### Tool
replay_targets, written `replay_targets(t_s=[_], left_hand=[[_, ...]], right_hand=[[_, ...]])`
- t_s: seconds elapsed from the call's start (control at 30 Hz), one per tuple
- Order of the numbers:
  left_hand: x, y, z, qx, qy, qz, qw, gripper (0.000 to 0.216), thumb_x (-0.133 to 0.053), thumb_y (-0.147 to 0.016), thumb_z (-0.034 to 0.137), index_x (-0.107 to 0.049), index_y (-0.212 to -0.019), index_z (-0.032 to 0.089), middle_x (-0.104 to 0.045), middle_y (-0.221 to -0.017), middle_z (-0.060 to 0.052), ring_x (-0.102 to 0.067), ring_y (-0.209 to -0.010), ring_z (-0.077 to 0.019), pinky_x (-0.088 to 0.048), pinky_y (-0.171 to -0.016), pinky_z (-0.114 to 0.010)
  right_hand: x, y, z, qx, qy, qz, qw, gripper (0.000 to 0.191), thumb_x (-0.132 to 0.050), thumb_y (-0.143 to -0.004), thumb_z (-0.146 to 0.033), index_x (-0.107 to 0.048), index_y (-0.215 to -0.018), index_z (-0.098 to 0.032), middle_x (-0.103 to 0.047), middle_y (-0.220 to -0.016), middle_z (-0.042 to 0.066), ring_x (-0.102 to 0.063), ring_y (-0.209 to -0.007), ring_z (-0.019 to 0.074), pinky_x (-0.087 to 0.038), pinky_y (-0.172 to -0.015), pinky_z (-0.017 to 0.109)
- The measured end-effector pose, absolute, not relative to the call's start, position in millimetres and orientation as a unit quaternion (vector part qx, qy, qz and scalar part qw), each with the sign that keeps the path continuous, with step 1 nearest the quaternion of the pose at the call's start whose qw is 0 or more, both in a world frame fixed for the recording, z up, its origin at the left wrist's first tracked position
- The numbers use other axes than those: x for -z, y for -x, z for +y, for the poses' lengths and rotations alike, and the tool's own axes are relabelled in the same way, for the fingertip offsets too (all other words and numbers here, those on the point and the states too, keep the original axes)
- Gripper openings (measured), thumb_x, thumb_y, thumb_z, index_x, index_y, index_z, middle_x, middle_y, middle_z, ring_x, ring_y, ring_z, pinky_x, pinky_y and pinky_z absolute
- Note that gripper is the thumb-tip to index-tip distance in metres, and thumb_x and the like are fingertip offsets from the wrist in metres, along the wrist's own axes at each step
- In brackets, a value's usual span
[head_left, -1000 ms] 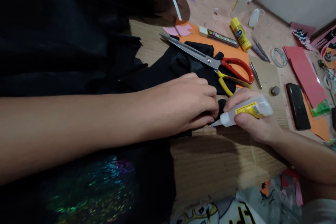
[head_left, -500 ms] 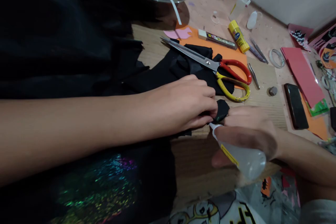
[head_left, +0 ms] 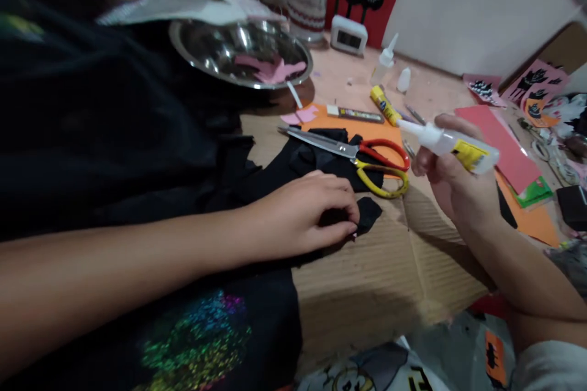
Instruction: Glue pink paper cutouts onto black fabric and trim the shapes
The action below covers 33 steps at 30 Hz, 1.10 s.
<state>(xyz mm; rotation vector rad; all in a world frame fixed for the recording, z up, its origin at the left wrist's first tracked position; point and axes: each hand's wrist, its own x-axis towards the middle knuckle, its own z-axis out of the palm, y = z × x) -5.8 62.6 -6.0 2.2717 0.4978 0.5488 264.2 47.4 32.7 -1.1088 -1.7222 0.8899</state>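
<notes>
My left hand (head_left: 316,214) rests on the cardboard with its fingers curled, closed on a small piece of black fabric (head_left: 369,214) whose end sticks out past the fingertips. A tiny pink bit shows under the thumb. Up at the right, my right hand (head_left: 463,180) grips a clear glue bottle (head_left: 472,149) with a yellow label, its white nozzle pointing left. Scissors (head_left: 342,146) with one red and one yellow handle lie beyond my left hand, on black cloth scraps (head_left: 298,162). Black cloth (head_left: 114,110) with a shiny rainbow print (head_left: 202,342) spreads at the left.
A steel bowl (head_left: 206,61) holding pink cutouts stands at the back. Behind the scissors lie orange paper (head_left: 360,128), a glue stick (head_left: 384,104) and a narrow case (head_left: 358,115). A small clock (head_left: 348,35) and another nozzle bottle (head_left: 383,64) stand farther back. Pink-red paper (head_left: 504,146) lies right.
My right hand has lifted the glue bottle up and right, away from the black fabric piece. My left hand stays on the fabric. The view has tilted upward, showing more of the back.
</notes>
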Motion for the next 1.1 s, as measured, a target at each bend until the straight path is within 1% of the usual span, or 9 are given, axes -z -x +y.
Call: replay_targets(t_s=[0.07, 0.17, 0.23, 0.4, 0.57, 0.7, 0.8, 0.9, 1.1], left_hand=[[2, 6, 61, -0.250, -0.857, 0.208, 0.399, 0.014, -0.057, -0.095, 0.024, -0.069, -0.088, 0.021, -0.076, -0.095, -0.004, -0.071, -0.092, -0.0174, -0.053, -0.087, -0.032], [1, 7, 61, -0.263, -0.824, 0.252, 0.434, 0.013, -0.057, -0.094, 0.027, -0.065, -0.086, 0.021, -0.077, -0.094, -0.005, -0.073, -0.087, -0.0186, -0.059, -0.079, -0.031], [2, 8, 63, -0.261, -0.805, 0.280, 0.453, 0.015, -0.056, -0.097, 0.030, -0.064, -0.089, 0.022, -0.078, -0.092, -0.006, -0.074, -0.083, -0.0201, -0.061, -0.073, -0.032], [6, 10, 67, -0.250, -0.765, 0.283, 0.522, 0.020, -0.053, -0.102, 0.036, -0.063, -0.093, 0.022, -0.080, -0.097, -0.009, -0.075, -0.087, -0.0218, -0.062, -0.078, -0.037], [6, 6, 68, -0.239, -0.704, 0.327, 0.583, 0.022, -0.062, -0.091, 0.043, -0.062, -0.085, 0.022, -0.080, -0.093, -0.007, -0.074, -0.087, -0.0233, -0.060, -0.081, -0.038], [9, 4, 68, -0.229, -0.668, 0.347, 0.618, 0.024, -0.067, -0.085, 0.045, -0.064, -0.085, 0.022, -0.079, -0.092, -0.005, -0.072, -0.086, -0.0225, -0.057, -0.081, -0.035], [10, 3, 67, -0.225, -0.655, 0.332, 0.640, 0.023, -0.067, -0.087, 0.044, -0.065, -0.086, 0.021, -0.079, -0.093, -0.005, -0.071, -0.087, -0.0219, -0.056, -0.082, -0.034], [9, 2, 65, -0.227, -0.646, 0.322, 0.653, 0.024, -0.067, -0.087, 0.044, -0.065, -0.084, 0.021, -0.079, -0.093, -0.006, -0.071, -0.087, -0.0219, -0.055, -0.083, -0.035], [5, 3, 68, -0.246, -0.624, 0.341, 0.659, 0.029, -0.074, -0.080, 0.047, -0.061, -0.082, 0.021, -0.077, -0.091, -0.006, -0.070, -0.086, -0.0221, -0.055, -0.084, -0.037]], right_hand=[[-37, -273, 63, -0.398, 0.446, -0.637, 0.488, 0.061, -0.076, -0.084, -0.069, -0.061, -0.130, -0.032, -0.072, -0.100, 0.002, -0.068, -0.078, 0.0183, -0.058, -0.067, 0.032], [-38, -289, 80, -0.458, 0.446, -0.578, 0.507, 0.055, -0.064, -0.091, -0.069, -0.060, -0.131, -0.032, -0.074, -0.111, 0.005, -0.069, -0.077, 0.0182, -0.060, -0.069, 0.034], [-33, -298, 88, -0.460, 0.447, -0.556, 0.528, 0.049, -0.067, -0.093, -0.059, -0.060, -0.132, -0.031, -0.075, -0.116, 0.005, -0.069, -0.077, 0.0173, -0.060, -0.073, 0.034], [-8, -314, 111, -0.384, 0.463, -0.595, 0.532, 0.043, -0.085, -0.082, -0.047, -0.070, -0.114, -0.025, -0.076, -0.112, 0.006, -0.073, -0.097, 0.0212, -0.058, -0.098, 0.039], [-18, -333, 160, -0.309, 0.467, -0.578, 0.593, 0.050, -0.087, -0.076, -0.057, -0.064, -0.106, -0.024, -0.075, -0.104, 0.006, -0.074, -0.102, 0.0238, -0.058, -0.100, 0.043], [-50, -320, 198, -0.213, 0.421, -0.559, 0.682, 0.044, -0.075, -0.087, -0.059, -0.056, -0.112, -0.029, -0.072, -0.114, 0.005, -0.071, -0.116, 0.0237, -0.057, -0.105, 0.042], [-53, -273, 209, -0.240, 0.437, -0.656, 0.566, 0.031, -0.075, -0.090, -0.039, -0.060, -0.114, -0.028, -0.074, -0.119, 0.007, -0.071, -0.117, 0.0252, -0.058, -0.103, 0.044], [-36, -221, 214, -0.299, 0.482, -0.705, 0.426, 0.034, -0.074, -0.084, -0.020, -0.059, -0.114, -0.025, -0.075, -0.116, 0.007, -0.073, -0.108, 0.0238, -0.061, -0.098, 0.042], [3, -191, 233, -0.309, 0.534, -0.693, 0.374, 0.032, -0.074, -0.079, -0.009, -0.057, -0.103, -0.021, -0.074, -0.100, 0.005, -0.074, -0.095, 0.0226, -0.060, -0.094, 0.041]])
